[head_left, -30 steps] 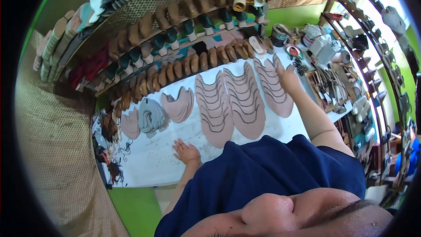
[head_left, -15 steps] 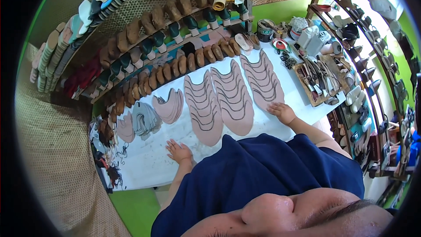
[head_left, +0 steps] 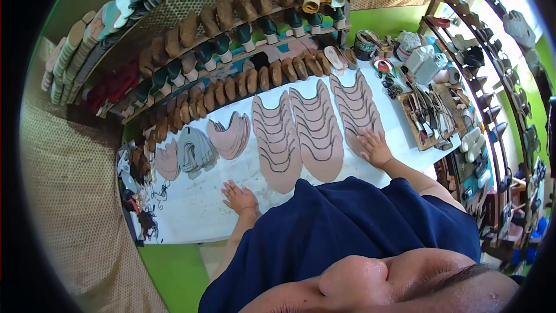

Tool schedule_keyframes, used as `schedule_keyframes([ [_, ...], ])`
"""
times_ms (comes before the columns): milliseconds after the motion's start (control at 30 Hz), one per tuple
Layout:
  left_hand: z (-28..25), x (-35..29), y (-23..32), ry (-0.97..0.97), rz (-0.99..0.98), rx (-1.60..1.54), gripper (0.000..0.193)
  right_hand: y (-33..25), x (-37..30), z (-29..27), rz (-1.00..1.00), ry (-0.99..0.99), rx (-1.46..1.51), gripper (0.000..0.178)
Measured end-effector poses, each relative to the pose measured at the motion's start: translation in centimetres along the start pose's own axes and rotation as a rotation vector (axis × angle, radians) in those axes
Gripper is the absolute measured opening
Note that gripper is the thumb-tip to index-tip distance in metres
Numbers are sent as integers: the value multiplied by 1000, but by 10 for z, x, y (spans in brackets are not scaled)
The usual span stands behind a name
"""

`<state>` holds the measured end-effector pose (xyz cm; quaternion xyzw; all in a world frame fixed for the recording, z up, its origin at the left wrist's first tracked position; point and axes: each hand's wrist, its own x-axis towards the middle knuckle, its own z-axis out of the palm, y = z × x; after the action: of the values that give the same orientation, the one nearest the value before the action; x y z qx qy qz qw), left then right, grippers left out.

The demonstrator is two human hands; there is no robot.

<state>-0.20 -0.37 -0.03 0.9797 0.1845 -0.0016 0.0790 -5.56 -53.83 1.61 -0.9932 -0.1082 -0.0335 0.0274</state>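
My left hand (head_left: 239, 197) lies on the white tabletop (head_left: 202, 220) with its fingers spread, holding nothing. On the right, my right hand (head_left: 375, 149) is also spread, its fingers over the near end of the right row of pink shoe-upper pieces (head_left: 354, 130). Two more rows, a middle one (head_left: 324, 169) and a left one (head_left: 281, 179), lie beside it. In each row the U-shaped pieces overlap, with dark lines along their curved edges. Further left are a fanned stack of pink pieces (head_left: 230, 146), a stack of grey pieces (head_left: 194, 152) and a smaller pink stack (head_left: 167, 165).
Brown shoe lasts (head_left: 263, 78) line the table's back edge below shelves of more lasts. A wooden tray (head_left: 425, 119) of hand tools stands at the right, with a can (head_left: 366, 43) behind. Dark scraps (head_left: 147, 226) lie at the left end. Shoe racks (head_left: 492, 98) rise at the right.
The view has shifted, so the table and shelves sit further right in the picture. Both hands stay spread at the table; the right one now overlaps the right row's near end slightly more.
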Motion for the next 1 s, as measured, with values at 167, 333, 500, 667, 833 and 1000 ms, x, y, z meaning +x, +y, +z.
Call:
schedule_keyframes([
  [167, 0, 1, 1, -17, 1, -12, 72, -13, 12, 11, 223, -110, 65, 69],
  [333, 1, 0, -3, -23, -16, -24, 72, -15, 14, 10, 204, -133, 64, 69],
  [500, -3, 2, -4, -35, -12, -55, 72, -17, 12, 10, 224, -177, 29, 71],
  [667, 5, 3, -7, 1, 38, -80, 73, -15, 13, 12, 247, -183, 35, 77],
  [833, 7, 2, -16, -22, 62, -139, 75, -58, 34, -17, 442, -349, -68, 84],
  [1000, -14, 13, -54, -190, 264, -117, 78, -121, 66, -6, 384, -220, -37, 86],
])
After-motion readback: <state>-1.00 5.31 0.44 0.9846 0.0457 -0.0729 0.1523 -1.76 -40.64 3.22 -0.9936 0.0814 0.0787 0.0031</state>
